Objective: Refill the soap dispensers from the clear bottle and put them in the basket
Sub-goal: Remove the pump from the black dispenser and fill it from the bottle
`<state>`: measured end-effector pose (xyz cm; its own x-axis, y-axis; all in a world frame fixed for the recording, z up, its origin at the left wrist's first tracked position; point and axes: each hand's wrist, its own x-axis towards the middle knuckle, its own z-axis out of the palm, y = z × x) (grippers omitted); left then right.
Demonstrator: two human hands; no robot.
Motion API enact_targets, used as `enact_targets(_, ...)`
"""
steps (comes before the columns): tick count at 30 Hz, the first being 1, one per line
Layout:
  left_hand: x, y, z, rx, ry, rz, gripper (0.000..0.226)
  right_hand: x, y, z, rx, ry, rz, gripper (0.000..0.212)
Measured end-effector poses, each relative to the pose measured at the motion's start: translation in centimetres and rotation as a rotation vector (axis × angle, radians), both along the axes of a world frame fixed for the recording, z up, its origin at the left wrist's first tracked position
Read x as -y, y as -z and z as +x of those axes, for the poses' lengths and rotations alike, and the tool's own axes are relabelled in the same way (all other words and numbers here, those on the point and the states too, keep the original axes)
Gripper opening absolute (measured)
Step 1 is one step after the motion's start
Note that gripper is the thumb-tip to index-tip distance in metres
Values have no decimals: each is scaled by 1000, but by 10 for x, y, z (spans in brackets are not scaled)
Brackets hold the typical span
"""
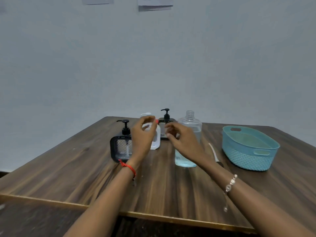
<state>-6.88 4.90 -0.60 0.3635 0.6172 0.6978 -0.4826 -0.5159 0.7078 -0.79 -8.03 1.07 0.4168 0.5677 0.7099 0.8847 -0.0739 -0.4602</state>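
Head view, woven teal basket (250, 151), clear ribbed-neck bottle (189, 127), both hands' fingers (150, 120) loosely spread, empty.

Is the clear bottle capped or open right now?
Open. The clear bottle stands upright with its threaded neck bare, no cap on it; pale blue liquid fills only its lower part.

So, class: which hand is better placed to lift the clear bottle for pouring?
Right. The right hand hovers directly in front of the clear bottle; the left hand is over by the white dispenser.
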Motion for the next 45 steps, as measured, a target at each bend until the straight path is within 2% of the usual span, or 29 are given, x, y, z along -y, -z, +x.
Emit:
enact_targets(3, -22, 2, -25, 151, -225, 59, 22, -46, -4, -12, -141, -32, -14, 24)
enact_targets(5, -40, 6, -38, 170, -343, 42, 34, -76, -6, -16, -204, -34, -76, 33)
enact_targets(7, -63, 16, -44, 56, -356, -42, 52, -103, -10, -21, -289, -48, -118, 43)
enact_targets(9, -86, 29, -47, -165, -260, -194, 74, -123, -11, -25, -386, -71, -169, 44)
enact_targets(11, -102, 40, -50, -370, -108, -322, 98, -139, -9, -28, -439, -106, -226, 21)
enact_targets(12, -108, 43, -51, -437, -32, -365, 103, -147, -7, -30, -447, -116, -241, 20)
enact_targets(13, -112, 45, -52, -485, 32, -395, 102, -154, -5, -30, -448, -118, -263, 26)
enact_targets(18, -117, 50, -48, -542, 65, -334, 93, -165, 2, -27, -354, -42, -317, 14)
enact_targets(21, -118, 48, -48, -497, 88, -350, 73, -159, 2, -22, -371, -84, -296, 9)
enact_targets(24, -121, 46, -52, -499, 163, -295, 45, -146, -2, -18, -388, -143, -312, 13)
enact_targets(26, -119, 44, -52, -476, 210, -279, 39, -134, -7, -17, -377, -182, -307, 16)
enact_targets(28, -113, 40, -51, -446, 263, -272, 36, -122, -11, -15, -395, -236, -284, 4)
enact_targets(36, -95, 29, -45, -422, 468, -240, 52, -85, -20, -2, -451, -413, -181, 15)
enact_targets(40, -85, 24, -43, -427, 445, -210, 47, -74, -25, 0, -446, -351, -192, 21)
enact_targets(43, -76, 18, -40, -406, 357, -217, 34, -72, -28, -5, -419, -224, -187, 13)
enact_targets(45, -71, 15, -36, -400, 279, -205, 34, -79, -25, -10, -409, -77, -150, 25)
